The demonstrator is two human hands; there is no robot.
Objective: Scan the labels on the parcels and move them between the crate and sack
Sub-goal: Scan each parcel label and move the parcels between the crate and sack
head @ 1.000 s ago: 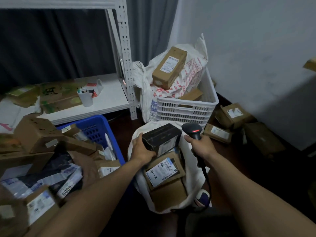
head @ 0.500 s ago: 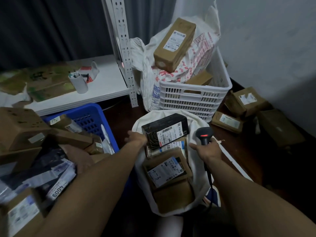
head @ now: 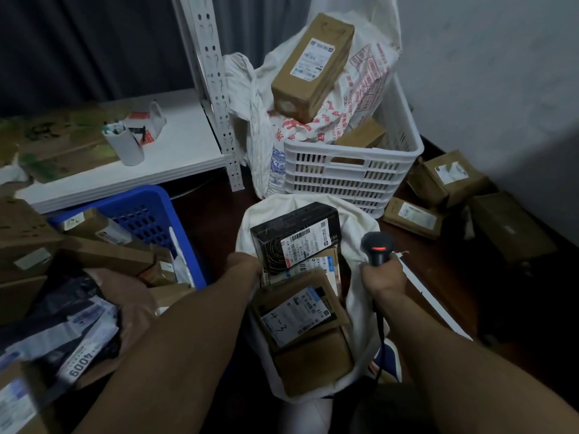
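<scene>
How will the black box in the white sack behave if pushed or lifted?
The black box looks rigid, with straight edges, so it should lift without bending. It rests tilted on uneven parcels, so a push may slide or tip it. Weight cannot be judged.

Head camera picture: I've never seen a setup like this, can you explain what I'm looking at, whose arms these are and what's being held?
There is no machine here. The single picture comes from a camera worn on a person's head, looking down, so both arms are theirs. The right hand grips a barcode scanner with a red light. The left hand is at the rim of a white sack, beside a black parcel; its fingers are hidden. A brown parcel lies in the sack too. A blue crate of parcels stands to the left, a white crate behind.
</scene>
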